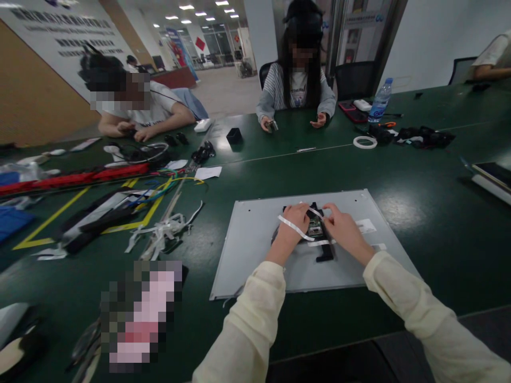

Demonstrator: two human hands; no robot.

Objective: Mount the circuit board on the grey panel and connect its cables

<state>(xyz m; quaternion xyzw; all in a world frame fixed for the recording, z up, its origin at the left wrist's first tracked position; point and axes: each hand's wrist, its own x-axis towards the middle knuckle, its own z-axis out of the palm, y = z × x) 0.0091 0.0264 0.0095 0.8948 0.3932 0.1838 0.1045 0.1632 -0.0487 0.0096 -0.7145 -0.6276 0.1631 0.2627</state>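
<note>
The black device [315, 230] lies on the white board [247, 255] between the left hand [294, 221] and right hand [344, 229], near both; its left side is covered, so its long axis is unclear. The right hand angles inward, seemingly pinching a strip [316, 213]; the left arches palm-down, fingertips hidden, so its grip cannot be told.

Left arm: here it reaches up from the bottom edge, pale cream sleeve [247, 324] bunched near the wrist.
Left hand [293, 221]: back showing, fingers bent forward, tips partly hidden.
Right arm: angling in from the lower right corner, its own cream cuff [383, 268] loose and creased.
Right hand [345, 226]: fingers curled, tips pointing left.
Gap: hands close together, just apart, both bare!
</note>
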